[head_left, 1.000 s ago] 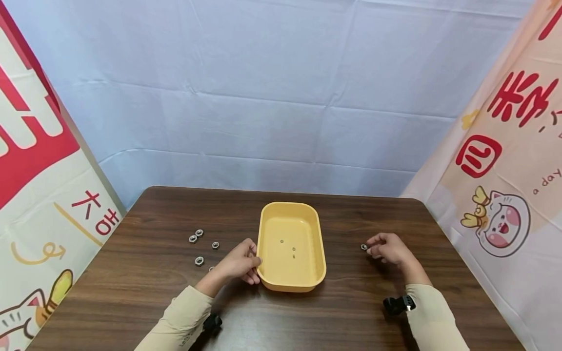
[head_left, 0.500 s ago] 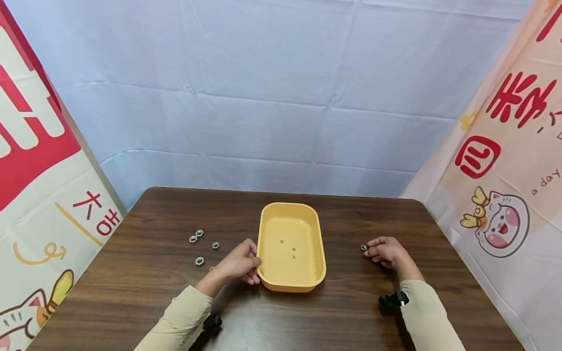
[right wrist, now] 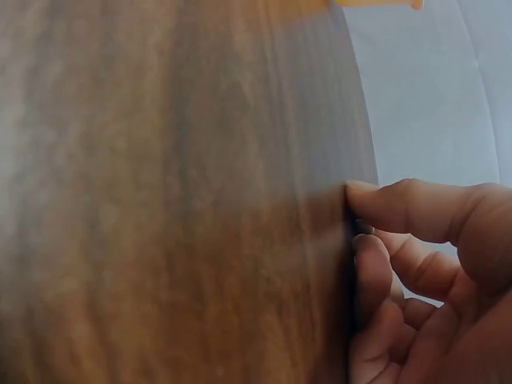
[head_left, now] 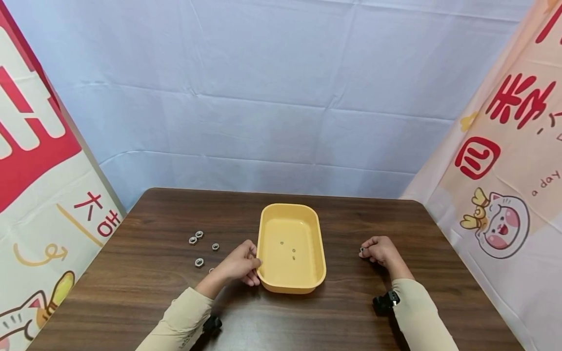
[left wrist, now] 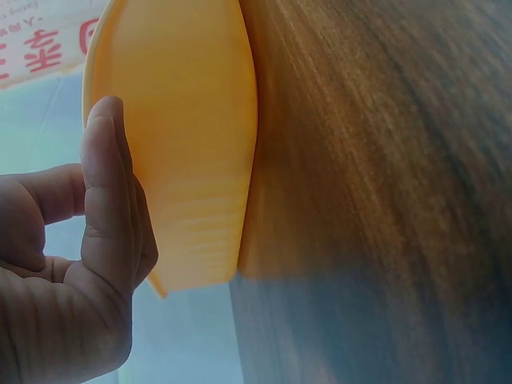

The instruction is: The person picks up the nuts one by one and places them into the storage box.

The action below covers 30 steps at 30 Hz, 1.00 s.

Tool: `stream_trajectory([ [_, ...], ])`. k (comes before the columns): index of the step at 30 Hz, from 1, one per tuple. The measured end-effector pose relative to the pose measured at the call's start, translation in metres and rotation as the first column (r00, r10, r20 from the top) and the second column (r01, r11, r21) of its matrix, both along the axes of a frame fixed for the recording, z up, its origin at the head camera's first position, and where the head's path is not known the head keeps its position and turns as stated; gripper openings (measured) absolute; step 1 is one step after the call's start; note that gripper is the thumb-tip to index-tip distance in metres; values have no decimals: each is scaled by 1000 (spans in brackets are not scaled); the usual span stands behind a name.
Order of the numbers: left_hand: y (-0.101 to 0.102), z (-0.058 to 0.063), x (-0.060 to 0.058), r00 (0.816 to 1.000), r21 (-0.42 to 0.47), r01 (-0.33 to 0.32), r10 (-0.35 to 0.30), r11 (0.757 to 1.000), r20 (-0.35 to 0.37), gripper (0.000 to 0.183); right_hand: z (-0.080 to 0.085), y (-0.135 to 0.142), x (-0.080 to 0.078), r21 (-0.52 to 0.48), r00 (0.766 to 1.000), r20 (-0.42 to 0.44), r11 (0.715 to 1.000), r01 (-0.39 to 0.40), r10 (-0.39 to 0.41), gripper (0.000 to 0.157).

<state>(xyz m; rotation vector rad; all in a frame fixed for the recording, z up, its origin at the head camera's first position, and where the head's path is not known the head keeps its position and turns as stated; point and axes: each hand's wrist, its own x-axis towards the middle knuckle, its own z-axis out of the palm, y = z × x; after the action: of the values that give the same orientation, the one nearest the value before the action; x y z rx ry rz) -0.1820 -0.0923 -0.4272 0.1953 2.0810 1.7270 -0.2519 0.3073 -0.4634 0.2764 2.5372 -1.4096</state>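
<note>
A yellow rectangular plastic tub (head_left: 291, 288) stands mid-table. My left hand (head_left: 240, 263) grips its left rim, thumb at the edge and fingers along the outer wall; the left wrist view shows the fingers (left wrist: 108, 200) against that wall. Several tiny pieces, perhaps small nuts (head_left: 293, 250), lie on the tub's floor. Right of the tub, my right hand (head_left: 381, 250) pinches a metal hex nut (head_left: 362, 249) between thumb and fingertips, low at the tabletop. In the right wrist view, the fingers (right wrist: 374, 272) mostly hide this nut (right wrist: 363, 227), which shows only as a dark sliver.
Left of the tub lie several larger hex nuts (head_left: 199, 263), one partly hidden behind the left forearm. The dark wooden table (head_left: 342, 312) has rounded back corners. A pale cloth (head_left: 272, 97) hangs behind it, with printed banners (head_left: 496, 209) at both sides.
My right hand has come slightly left and its fingers have closed on the nut, which sat at the fingertips on the table before. The left hand and the tub have stayed put.
</note>
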Motion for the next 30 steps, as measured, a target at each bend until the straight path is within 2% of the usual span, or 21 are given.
stream_trajectory([
  [5, -1, 2, 1, 1000, -11, -4, 4, 1000, -5, 22, 2, -3, 4, 15, 999, -40, 1000, -5, 5, 14],
  [9, -1, 2, 0, 1000, -14, -5, 5, 1000, -6, 22, 9, -7, 9, -16, 997, -81, 1000, -4, 3, 10],
  [15, 0, 1, -1, 1000, -7, -3, 3, 1000, 0, 23, 15, -12, 10, -95, 984, -172, 995, 17, -33, 22],
  [17, 0, 1, -1, 1000, -5, -4, 4, 1000, 3, 23, 14, -13, 9, -154, 980, -195, 988, 12, -42, 26],
  [19, 0, 0, -1, 1000, -4, -4, 4, 1000, 5, 22, 12, -14, 9, -236, 976, -209, 972, 15, -66, 27],
  [22, 0, -1, -2, 1000, -2, -3, 3, 1000, 5, 23, 8, -16, 8, -384, 967, -224, 923, 23, -117, 24],
  [24, 0, -1, -2, 1000, -1, -2, 2, 1000, 5, 23, 7, -17, 8, -447, 963, -226, 894, 30, -146, 23],
  [26, 0, -1, -1, 1000, 2, 0, 0, 1000, 6, 23, 6, -18, 9, -487, 962, -221, 873, 36, -163, 23],
  [30, 0, -1, -1, 1000, 6, 2, -2, 1000, 6, 22, 8, -19, 11, -514, 967, -198, 857, 38, -162, 26],
])
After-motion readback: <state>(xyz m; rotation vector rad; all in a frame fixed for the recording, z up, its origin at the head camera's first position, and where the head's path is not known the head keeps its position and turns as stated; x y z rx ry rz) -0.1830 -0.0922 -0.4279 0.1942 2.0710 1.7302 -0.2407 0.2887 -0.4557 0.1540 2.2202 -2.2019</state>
